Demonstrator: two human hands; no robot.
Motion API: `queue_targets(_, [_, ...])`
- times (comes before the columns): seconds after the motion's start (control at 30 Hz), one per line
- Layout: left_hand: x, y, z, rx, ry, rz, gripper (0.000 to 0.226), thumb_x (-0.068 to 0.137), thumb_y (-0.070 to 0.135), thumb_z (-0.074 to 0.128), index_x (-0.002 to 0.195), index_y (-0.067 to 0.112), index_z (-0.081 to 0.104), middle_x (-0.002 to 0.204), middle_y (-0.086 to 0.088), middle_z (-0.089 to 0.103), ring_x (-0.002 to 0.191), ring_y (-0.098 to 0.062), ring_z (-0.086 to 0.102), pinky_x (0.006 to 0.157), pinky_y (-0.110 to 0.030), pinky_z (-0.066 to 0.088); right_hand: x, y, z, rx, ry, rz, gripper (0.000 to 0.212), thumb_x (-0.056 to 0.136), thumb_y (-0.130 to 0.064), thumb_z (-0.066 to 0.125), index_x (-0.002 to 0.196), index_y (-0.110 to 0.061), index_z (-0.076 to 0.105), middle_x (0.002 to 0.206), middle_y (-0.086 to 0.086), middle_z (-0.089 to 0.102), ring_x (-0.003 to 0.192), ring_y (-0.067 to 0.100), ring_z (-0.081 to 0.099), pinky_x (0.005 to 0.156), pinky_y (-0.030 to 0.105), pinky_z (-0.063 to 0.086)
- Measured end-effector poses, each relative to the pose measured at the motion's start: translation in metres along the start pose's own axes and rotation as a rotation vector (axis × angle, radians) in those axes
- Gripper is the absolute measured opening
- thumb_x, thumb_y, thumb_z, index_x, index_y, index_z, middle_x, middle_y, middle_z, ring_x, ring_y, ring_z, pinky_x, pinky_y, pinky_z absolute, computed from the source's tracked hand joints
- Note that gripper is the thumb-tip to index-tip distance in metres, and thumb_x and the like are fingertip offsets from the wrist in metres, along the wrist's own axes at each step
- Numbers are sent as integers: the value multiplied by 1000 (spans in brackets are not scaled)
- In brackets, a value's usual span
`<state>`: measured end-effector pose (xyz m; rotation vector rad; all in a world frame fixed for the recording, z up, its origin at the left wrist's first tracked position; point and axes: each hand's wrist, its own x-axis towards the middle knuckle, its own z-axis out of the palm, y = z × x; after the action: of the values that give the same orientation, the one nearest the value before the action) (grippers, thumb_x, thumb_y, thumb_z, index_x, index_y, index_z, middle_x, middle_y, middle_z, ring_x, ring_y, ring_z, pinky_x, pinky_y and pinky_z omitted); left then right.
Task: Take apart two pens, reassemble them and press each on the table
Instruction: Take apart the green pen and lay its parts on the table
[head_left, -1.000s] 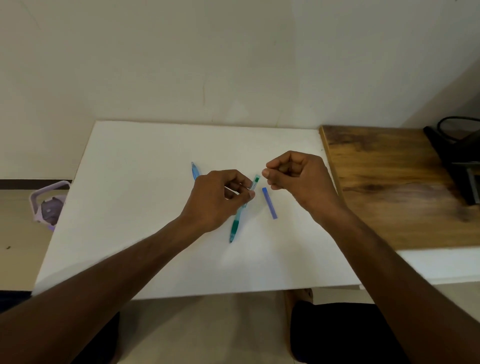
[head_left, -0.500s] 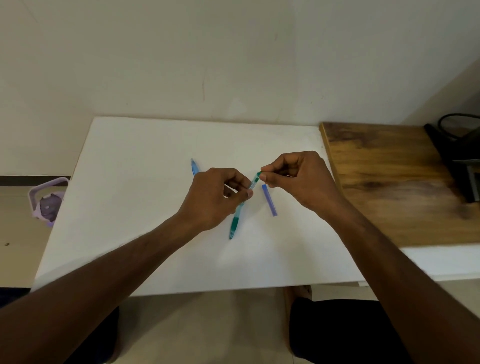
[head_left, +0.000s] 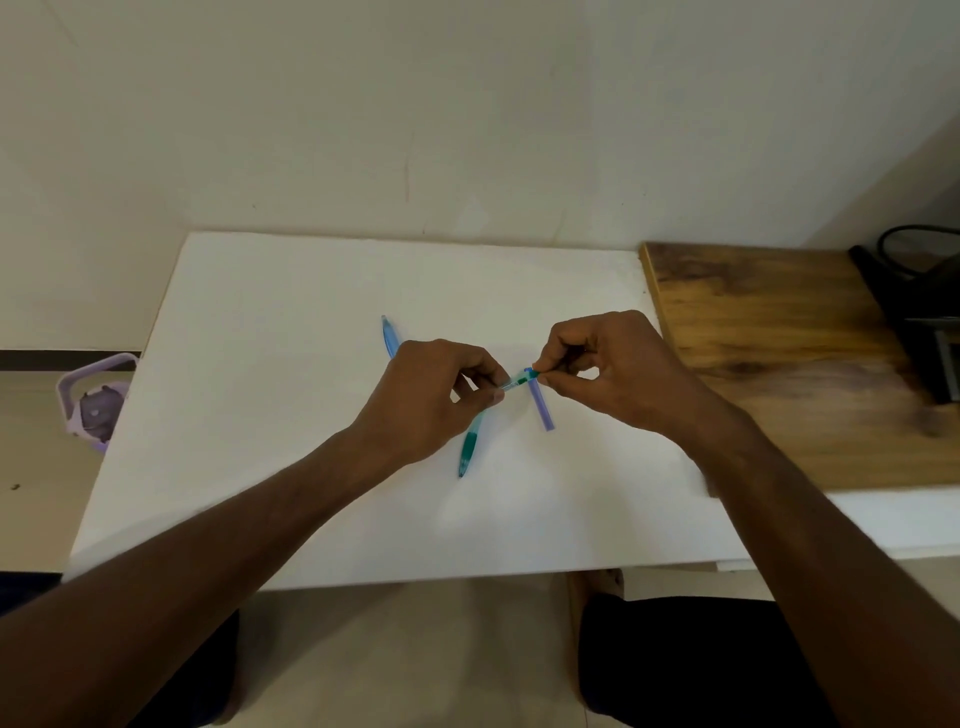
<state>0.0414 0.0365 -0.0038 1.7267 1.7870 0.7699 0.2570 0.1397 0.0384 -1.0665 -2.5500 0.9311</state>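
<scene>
We record a white table (head_left: 291, 415) set against the far wall, its right edge adjoined by a wooden surface (head_left: 769, 332). Directly on the white top lie a blue pen (head_left: 389, 336), partly hidden at centre, and a short purple pen piece (head_left: 542, 408) just right of centre.
</scene>
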Motion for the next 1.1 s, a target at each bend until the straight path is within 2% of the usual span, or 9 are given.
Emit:
queue_targets(0.1, [-1, 0, 1, 4, -8, 37, 13, 95, 31, 78, 107, 27, 82, 99, 14, 79, 82, -3, 70, 79, -11, 49, 0, 2, -3, 16, -52, 20, 8, 87, -14, 85, 91, -19, 81, 88, -11, 79, 81, 9, 75, 84, 27, 63])
queue_targets(0.23, [-2, -1, 5, -34, -22, -36, 12, 92, 36, 80, 104, 32, 82, 95, 18, 79, 81, 1, 71, 72, -4, 47, 1, 3, 2, 87, -35, 97, 11, 86, -14, 87, 92, -21, 83, 90, -11, 81, 84, 6, 76, 86, 25, 62])
queue_targets(0.33, [-1, 0, 8, -235, -15, -199, 15, 88, 38, 85, 102, 32, 83, 88, 20, 79, 80, 0, 73, 66, -8, 55, 2, 1, 6, 251, 25, 201, 12, 87, -14, 85, 97, -21, 84, 94, -9, 82, 87, 9, 78, 90, 30, 64])
queue_targets(0.47, [0, 9, 10, -497, 55, -325, 25, 84, 36, 86, 105, 23, 83, 84, 10, 82, 75, -6, 80, 64, -22, 65, 6, -9, 13, 545, 91, 242, 20, 92, -10, 80, 111, -14, 80, 99, 3, 82, 93, 23, 80, 91, 40, 64])
queue_targets(0.67, [9, 13, -9, -278, 95, -262, 28, 89, 47, 80, 106, 25, 83, 86, 14, 80, 73, -1, 77, 69, -13, 62, 14, -7, 15, 596, 217, 339, 23, 93, -7, 78, 114, -18, 78, 94, 6, 82, 90, 24, 80, 87, 41, 66])
queue_targets(0.77, [13, -3, -28, -69, 179, -231, 22, 90, 45, 80, 95, 23, 81, 83, 13, 77, 69, -1, 72, 64, -3, 51, 11, 10, 4, 490, 278, 469, 22, 91, -7, 80, 111, -17, 76, 89, 6, 81, 80, 19, 81, 79, 36, 67])
queue_targets(0.83, [14, -17, -37, 41, 221, -244, 24, 89, 43, 82, 95, 20, 77, 84, 11, 74, 69, -2, 67, 62, -5, 45, 7, 22, 3, 353, 245, 546, 19, 88, -8, 83, 106, -12, 76, 87, 7, 81, 74, 15, 80, 72, 29, 67])
queue_targets(0.97, [14, -44, -40, 206, 238, -341, 41, 84, 54, 82, 94, 20, 63, 77, 11, 62, 65, -5, 57, 62, -19, 40, 5, 33, 12, 116, 134, 619, 18, 86, -17, 87, 99, -15, 76, 87, 4, 80, 73, 14, 78, 74, 29, 65])
queue_targets(1.1, [14, -57, -36, 282, 171, -503, 55, 81, 67, 77, 94, 18, 55, 80, 7, 58, 71, -11, 55, 68, -28, 41, 8, 33, 18, 24, 60, 627, 15, 88, -22, 85, 98, -17, 75, 86, 0, 78, 67, 7, 74, 58, 14, 53])
